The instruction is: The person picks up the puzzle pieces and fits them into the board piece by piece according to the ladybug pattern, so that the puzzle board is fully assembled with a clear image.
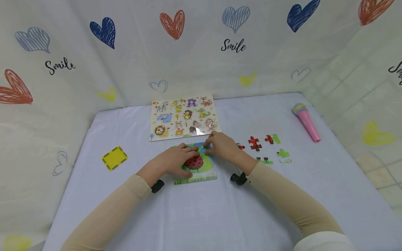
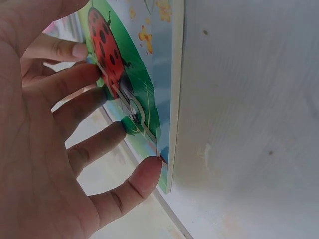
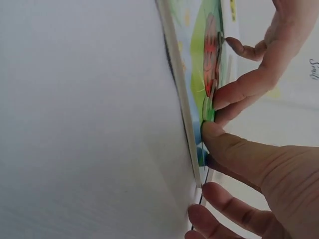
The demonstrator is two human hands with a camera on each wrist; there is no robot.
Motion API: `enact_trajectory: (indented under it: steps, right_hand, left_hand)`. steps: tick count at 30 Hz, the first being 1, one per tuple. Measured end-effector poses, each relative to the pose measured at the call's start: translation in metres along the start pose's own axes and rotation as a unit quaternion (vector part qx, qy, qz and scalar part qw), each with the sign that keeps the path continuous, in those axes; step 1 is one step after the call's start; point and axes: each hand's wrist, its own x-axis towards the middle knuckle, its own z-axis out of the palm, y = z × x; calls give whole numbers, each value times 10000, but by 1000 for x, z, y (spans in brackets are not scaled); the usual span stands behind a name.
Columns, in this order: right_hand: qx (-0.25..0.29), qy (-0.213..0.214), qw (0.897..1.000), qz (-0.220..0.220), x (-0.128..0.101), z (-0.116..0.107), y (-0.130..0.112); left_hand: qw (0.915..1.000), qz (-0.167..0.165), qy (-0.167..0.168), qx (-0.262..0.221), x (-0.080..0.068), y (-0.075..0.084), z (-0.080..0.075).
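the ladybug puzzle point(image 1: 197, 166) lies flat on the desk point(image 1: 201, 209), right in front of the person, and both hands are on it. the left hand point(image 1: 176, 161) rests over the left part of the picture, with its fingers point(image 2: 94, 102) straight and spread, their tips pressing on the red ladybug and on the green around it. i think it is placed so to keep the board from sliding and to hold the fitted parts down. the right hand point(image 1: 221, 145) is at the far right corner of the puzzle. in the right wrist view its thumb and fingers point(image 3: 239, 92) seem to pinch a small green puzzle piece point(image 3: 208, 110) at the surface of the board, probably to press it into its place, though i cannot tell if the piece is already seated.

the loose pieces point(image 1: 267, 148), red and green, lie spread on the desk just to the right of the puzzle, near the right hand, so they are easy to take one by one. an animal peg board point(image 1: 183, 118) lies behind the puzzle, touching nothing of it as far as i see. a yellow card point(image 1: 114, 158) is well apart on the left, and a pink toy microphone point(image 1: 307, 122) is well apart on the right.
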Motion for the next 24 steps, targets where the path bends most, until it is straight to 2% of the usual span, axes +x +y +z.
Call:
enact_trajectory:
  steps: [11, 16, 19, 24]
  right_hand:
    - [-139, 144, 9998, -68, -7, 5, 3]
    - [-367, 2, 9992, -145, -10, 3, 8]
    - [-626, -82, 9977, -254, -12, -2, 14]
    - [-879, 69, 9958, -262, -24, -13, 31]
  left_hand:
    - [10000, -23, 64, -28, -4, -1, 2]
    - [9998, -70, 89, -164, -8, -5, 3]
    - [9997, -113, 147, -168, -14, -12, 2]
    - [9985, -430, 306, -164, -29, -33, 3]
